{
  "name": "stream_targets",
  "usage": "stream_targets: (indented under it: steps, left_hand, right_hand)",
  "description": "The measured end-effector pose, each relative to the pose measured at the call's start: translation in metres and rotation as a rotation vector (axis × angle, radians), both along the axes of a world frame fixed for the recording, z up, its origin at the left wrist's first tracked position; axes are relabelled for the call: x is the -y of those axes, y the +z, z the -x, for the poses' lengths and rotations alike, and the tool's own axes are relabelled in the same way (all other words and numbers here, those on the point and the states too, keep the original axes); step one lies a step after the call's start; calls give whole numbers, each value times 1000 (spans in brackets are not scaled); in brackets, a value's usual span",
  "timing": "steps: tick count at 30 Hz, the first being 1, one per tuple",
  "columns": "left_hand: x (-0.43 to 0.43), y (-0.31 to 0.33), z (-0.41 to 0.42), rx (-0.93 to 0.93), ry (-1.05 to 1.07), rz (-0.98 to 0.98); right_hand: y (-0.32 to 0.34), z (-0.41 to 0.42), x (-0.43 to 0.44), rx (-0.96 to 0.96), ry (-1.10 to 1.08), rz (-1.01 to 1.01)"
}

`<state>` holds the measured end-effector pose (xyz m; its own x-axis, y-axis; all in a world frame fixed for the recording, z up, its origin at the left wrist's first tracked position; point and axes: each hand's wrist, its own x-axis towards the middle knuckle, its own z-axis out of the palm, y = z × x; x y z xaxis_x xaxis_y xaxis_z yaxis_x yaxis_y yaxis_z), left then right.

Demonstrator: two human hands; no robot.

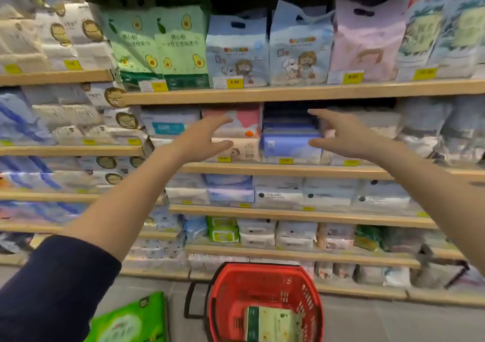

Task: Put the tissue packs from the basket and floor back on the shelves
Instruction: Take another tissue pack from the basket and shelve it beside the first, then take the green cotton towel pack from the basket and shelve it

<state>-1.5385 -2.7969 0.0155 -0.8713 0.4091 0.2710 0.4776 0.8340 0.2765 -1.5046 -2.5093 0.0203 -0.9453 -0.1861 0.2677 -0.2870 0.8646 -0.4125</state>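
The left hand [202,139] and right hand [343,134] are raised before the middle shelf [288,169], fingers spread apart, nothing gripped. Between them a stack of blue tissue packs [288,146] is seen resting on that shelf; contact cannot be confirmed. A green-and-white pack [273,323] is lodged inside the red basket [223,284] on the floor. A green pack [131,320] lies on the floor to its left.

Red basket [262,268]: one. Pack inside [273,324]: apparently one. Green floor pack [131,320]: one.
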Motion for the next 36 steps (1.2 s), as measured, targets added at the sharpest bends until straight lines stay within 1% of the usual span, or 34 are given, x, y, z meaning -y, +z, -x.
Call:
stream_targets:
  steps: [7, 11, 15, 21, 24, 28, 34, 36]
  left_hand:
    - [8, -122, -41, 261, -85, 12]
    - [25, -178, -55, 382, -141, 82]
    - [47, -218, -72, 468, -194, 114]
    - [73, -253, -84, 522, -273, 183]
    - [79, -260, -84, 557, -281, 181]
    - [83, -267, -77, 577, -290, 196]
    - [70, -280, -50, 554, -379, 218]
    - [60, -292, -35, 574, -421, 236]
  right_hand:
    - [-96, -66, 14, 155, -42, 6]
    - [-153, -93, 25, 297, -113, 36]
    - [-195, -116, 44, 383, -142, 74]
    - [-236, -146, 76, 410, -210, 159]
    - [-251, -156, 90, 458, -259, 275]
    - [-266, -154, 105, 470, -344, 480]
    - [-304, -137, 117, 523, -425, 651]
    - [-319, -129, 116, 549, -448, 700]
